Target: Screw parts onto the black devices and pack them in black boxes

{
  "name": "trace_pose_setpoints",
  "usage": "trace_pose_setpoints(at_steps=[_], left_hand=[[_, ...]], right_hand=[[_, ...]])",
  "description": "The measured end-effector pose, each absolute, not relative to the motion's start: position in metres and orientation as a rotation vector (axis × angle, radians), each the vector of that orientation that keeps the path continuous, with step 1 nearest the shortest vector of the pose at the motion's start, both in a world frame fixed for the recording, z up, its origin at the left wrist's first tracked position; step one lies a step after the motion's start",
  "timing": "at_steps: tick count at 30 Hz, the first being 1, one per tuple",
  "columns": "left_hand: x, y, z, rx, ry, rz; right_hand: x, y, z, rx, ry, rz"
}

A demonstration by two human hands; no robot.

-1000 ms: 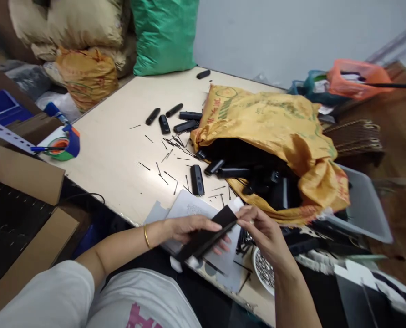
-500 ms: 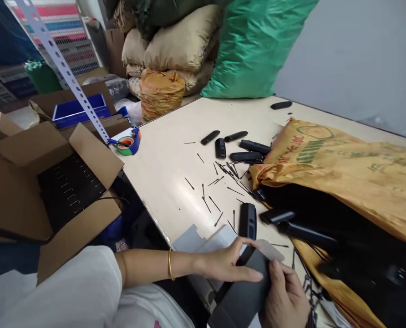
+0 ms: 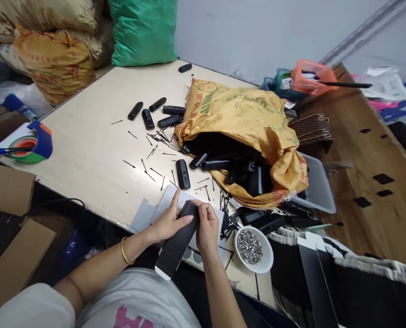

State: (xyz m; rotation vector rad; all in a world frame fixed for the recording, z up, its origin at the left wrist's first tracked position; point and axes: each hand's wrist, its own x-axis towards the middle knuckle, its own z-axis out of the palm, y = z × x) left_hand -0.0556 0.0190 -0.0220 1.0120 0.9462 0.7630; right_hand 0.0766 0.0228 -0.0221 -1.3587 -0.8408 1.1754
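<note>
A long black cardboard box [image 3: 178, 243] is tilted between my hands, its lower end showing a white edge near my lap. My left hand [image 3: 169, 222] grips its left side, thumb laid over the face and index finger stretched upward. At the box's upper right end, my right hand [image 3: 207, 223] is closed with fingertips on the edge. Beneath them lie white sheets [image 3: 162, 205] at the table's front edge. Just beyond the box, a black plastic handheld device [image 3: 183, 174] lies on the table.
A yellow woven sack [image 3: 237, 105] spills black devices onto the table [image 3: 87, 136]. Thin black sticks are scattered about. To the right stand a white bowl [image 3: 264, 253] of small metal parts and stacked black flat cartons [image 3: 298, 278]. A tape dispenser [image 3: 41, 141] sits at left.
The view has swung right, bringing the bowl and flat cartons into sight. The box has turned more upright, and the light flap seen at its upper end no longer shows.
</note>
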Motion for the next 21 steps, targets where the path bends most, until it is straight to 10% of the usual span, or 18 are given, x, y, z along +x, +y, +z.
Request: trace_pose_setpoints(at_steps=[12, 21], left_hand=[[-0.081, 0.028, -0.003, 1.799, 1.021, 1.123], [-0.13, 0.057, 0.01, 1.799, 1.636, 0.583]], right_hand=[[0.056, 0.072, -0.025, -1.695, -1.222, 0.911], [0.099, 0.132, -0.033, -1.493, -1.354, 0.91]])
